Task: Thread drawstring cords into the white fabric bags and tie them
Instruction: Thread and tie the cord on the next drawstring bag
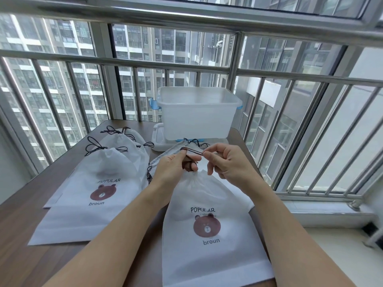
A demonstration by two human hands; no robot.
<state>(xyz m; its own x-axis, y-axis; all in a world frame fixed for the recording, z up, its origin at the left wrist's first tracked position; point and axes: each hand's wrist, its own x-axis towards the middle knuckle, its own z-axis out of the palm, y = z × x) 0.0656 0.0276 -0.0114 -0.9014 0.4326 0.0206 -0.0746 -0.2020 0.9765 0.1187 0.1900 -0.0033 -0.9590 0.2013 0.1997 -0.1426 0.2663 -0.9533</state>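
Worktop of dark wood grain carries everything, set against a steel balcony railing. At its far edge stands a translucent plastic storage bin. To the left lies a stack of finished drawstring bags, cinched and tied. Nearest, a white bear-print bag lies flat, its gathered neck just under the hands. Between them runs a brown cord: left hand has its grip curled around one end, right hand pinches the other.
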